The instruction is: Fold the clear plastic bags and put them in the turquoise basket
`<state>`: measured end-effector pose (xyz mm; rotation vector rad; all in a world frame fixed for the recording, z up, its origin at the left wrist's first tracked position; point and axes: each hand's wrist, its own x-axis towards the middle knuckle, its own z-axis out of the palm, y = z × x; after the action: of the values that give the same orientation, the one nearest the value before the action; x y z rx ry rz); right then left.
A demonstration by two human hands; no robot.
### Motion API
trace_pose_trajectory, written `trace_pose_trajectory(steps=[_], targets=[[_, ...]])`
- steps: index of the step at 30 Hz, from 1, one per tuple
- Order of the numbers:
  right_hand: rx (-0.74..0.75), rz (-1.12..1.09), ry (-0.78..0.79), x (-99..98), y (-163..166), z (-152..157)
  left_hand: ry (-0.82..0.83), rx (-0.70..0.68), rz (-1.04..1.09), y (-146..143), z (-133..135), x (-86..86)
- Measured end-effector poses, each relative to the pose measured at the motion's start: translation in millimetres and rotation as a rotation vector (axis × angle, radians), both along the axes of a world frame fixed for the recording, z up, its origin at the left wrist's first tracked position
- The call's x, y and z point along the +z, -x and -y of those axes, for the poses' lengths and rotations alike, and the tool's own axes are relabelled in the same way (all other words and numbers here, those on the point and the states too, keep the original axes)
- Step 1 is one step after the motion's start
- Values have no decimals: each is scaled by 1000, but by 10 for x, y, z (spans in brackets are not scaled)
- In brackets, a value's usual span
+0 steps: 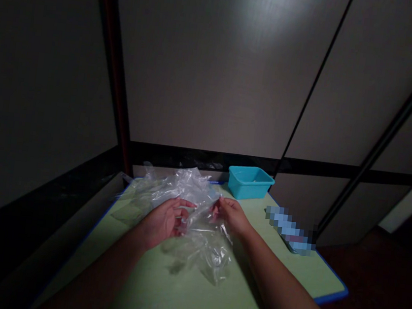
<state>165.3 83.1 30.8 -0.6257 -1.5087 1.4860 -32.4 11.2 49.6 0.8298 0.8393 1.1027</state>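
Observation:
A clear plastic bag (pixel 207 241) hangs crumpled between my two hands, low over the table. My right hand (pixel 234 215) pinches its upper edge between thumb and fingers. On the other side, my left hand (pixel 166 222) is turned palm inward, fingers loosely curved and apart, close beside the bag; whether its fingertips touch the film is hard to make out. Behind both hands lies a spread heap of clear plastic bags (pixel 183 184), reaching to the table's far left corner.
The light green table (pixel 161 288) has a blue edge. At its back right stands a turquoise plastic basket (pixel 250 183). A light blue flat item (pixel 289 231), blurred by pixels, lies along the right edge. Grey panelled cabinet doors (pixel 215 76) rise directly behind.

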Motion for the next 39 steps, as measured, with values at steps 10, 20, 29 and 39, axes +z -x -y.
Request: trace_pose_trajectory(steps=[10,20,29,39], targets=[[173,136,-64,6,-21,74,-31,-45,-279,-55,51,-60],[166,226,-156,20,-18,82,-71,-24,-380,-93,44,-128],[-94,100,-123,18,-80,-86,55,-25,-380,-26,30,-57],[-71,212,-55,36,-90,-77,194,93,-362,-32,-22,-36]])
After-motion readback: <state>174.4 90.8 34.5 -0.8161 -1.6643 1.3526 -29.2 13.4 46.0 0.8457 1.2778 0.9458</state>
